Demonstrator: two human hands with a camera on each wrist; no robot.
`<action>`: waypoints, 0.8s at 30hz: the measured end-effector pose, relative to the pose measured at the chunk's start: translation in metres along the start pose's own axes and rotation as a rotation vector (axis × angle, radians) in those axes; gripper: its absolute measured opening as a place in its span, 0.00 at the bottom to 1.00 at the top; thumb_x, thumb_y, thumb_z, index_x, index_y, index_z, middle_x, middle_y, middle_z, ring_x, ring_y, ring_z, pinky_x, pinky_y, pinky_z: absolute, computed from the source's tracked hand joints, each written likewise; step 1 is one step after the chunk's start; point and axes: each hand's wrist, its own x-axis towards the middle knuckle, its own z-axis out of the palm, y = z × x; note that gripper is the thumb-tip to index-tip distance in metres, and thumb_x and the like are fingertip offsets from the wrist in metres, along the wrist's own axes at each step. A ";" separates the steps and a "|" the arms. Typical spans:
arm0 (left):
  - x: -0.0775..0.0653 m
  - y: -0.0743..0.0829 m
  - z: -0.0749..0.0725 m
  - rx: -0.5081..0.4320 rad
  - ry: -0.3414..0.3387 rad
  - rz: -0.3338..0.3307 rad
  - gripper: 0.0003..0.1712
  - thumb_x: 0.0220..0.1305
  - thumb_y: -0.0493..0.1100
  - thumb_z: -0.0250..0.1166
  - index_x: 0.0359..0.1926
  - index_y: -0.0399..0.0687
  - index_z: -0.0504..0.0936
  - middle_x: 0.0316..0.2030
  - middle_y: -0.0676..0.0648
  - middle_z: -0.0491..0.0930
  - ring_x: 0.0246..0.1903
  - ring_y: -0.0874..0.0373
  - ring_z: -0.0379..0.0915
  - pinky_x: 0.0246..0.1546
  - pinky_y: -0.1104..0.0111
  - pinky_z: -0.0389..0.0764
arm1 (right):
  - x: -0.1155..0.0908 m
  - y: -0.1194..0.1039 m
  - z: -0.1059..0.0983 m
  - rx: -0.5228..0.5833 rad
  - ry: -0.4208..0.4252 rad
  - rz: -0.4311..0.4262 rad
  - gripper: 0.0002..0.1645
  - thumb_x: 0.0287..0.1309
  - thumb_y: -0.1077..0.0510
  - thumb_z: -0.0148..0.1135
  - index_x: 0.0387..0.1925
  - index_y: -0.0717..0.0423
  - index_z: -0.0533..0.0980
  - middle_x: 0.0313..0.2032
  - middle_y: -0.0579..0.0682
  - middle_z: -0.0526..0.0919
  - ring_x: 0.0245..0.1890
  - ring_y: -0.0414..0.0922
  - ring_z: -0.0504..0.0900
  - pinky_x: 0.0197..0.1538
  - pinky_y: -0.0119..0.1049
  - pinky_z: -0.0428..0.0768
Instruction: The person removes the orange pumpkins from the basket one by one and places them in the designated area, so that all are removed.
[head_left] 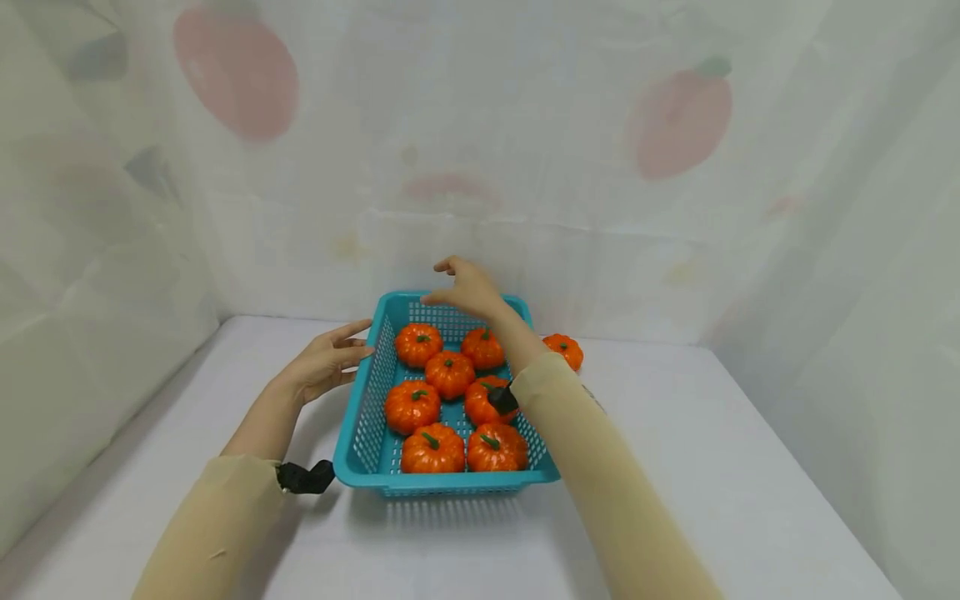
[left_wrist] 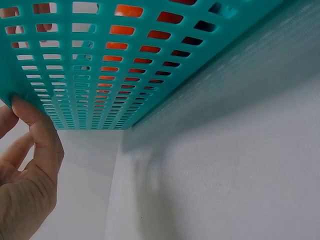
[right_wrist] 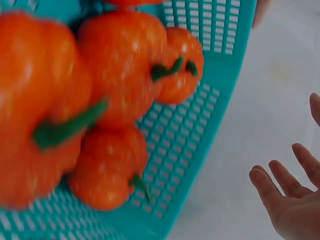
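A turquoise plastic basket (head_left: 386, 482) with lattice walls holds several small orange pumpkins (head_left: 433, 450) with green stems. My left hand (head_left: 322, 360) is at the basket's left side, its fingertips right at the outer edge of the rim; in the left wrist view the bent fingers (left_wrist: 42, 135) meet the wall from outside. Above the basket's far end is my right hand (head_left: 472, 290), fingers spread and nothing in them. The right wrist view shows that hand (right_wrist: 295, 205) beyond the rim, with pumpkins (right_wrist: 122, 65) close to the camera.
One more orange pumpkin (head_left: 564, 352) lies on the white table (head_left: 675, 450), right of the basket and partly behind my right forearm. A pale cloth (head_left: 585, 167) with faded fruit prints hangs behind the table, and more pale cloth lines both sides.
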 end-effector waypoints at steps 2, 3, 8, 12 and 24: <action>-0.001 0.001 0.000 0.004 -0.001 0.003 0.45 0.71 0.46 0.61 0.79 0.53 0.46 0.50 0.49 0.69 0.43 0.66 0.79 0.48 0.71 0.83 | 0.004 -0.001 0.008 0.015 -0.027 0.007 0.39 0.58 0.47 0.69 0.67 0.53 0.67 0.69 0.58 0.69 0.69 0.56 0.69 0.68 0.49 0.73; -0.001 0.001 0.000 0.003 -0.002 0.004 0.45 0.71 0.46 0.61 0.79 0.53 0.46 0.51 0.49 0.69 0.43 0.67 0.79 0.48 0.71 0.83 | 0.006 -0.002 0.012 0.025 -0.038 0.011 0.39 0.58 0.47 0.69 0.67 0.53 0.67 0.69 0.59 0.69 0.69 0.57 0.69 0.68 0.49 0.73; -0.001 0.001 0.002 -0.007 -0.009 0.007 0.45 0.71 0.46 0.61 0.79 0.54 0.46 0.52 0.48 0.68 0.44 0.66 0.79 0.48 0.71 0.83 | 0.012 0.002 0.030 0.076 -0.070 0.040 0.39 0.59 0.48 0.68 0.68 0.56 0.66 0.69 0.60 0.68 0.68 0.57 0.69 0.67 0.50 0.74; 0.000 -0.001 0.003 -0.005 -0.016 0.003 0.45 0.71 0.46 0.61 0.79 0.55 0.45 0.54 0.47 0.66 0.45 0.65 0.78 0.49 0.71 0.82 | 0.013 0.008 0.039 0.117 -0.094 0.080 0.40 0.60 0.49 0.68 0.68 0.58 0.66 0.69 0.60 0.68 0.68 0.57 0.70 0.66 0.50 0.75; 0.001 -0.001 0.004 0.010 -0.016 0.016 0.45 0.71 0.46 0.61 0.79 0.56 0.45 0.53 0.47 0.66 0.44 0.66 0.78 0.48 0.71 0.82 | 0.015 0.030 0.053 0.136 -0.169 0.149 0.42 0.57 0.51 0.70 0.70 0.57 0.65 0.69 0.60 0.67 0.66 0.59 0.70 0.65 0.53 0.74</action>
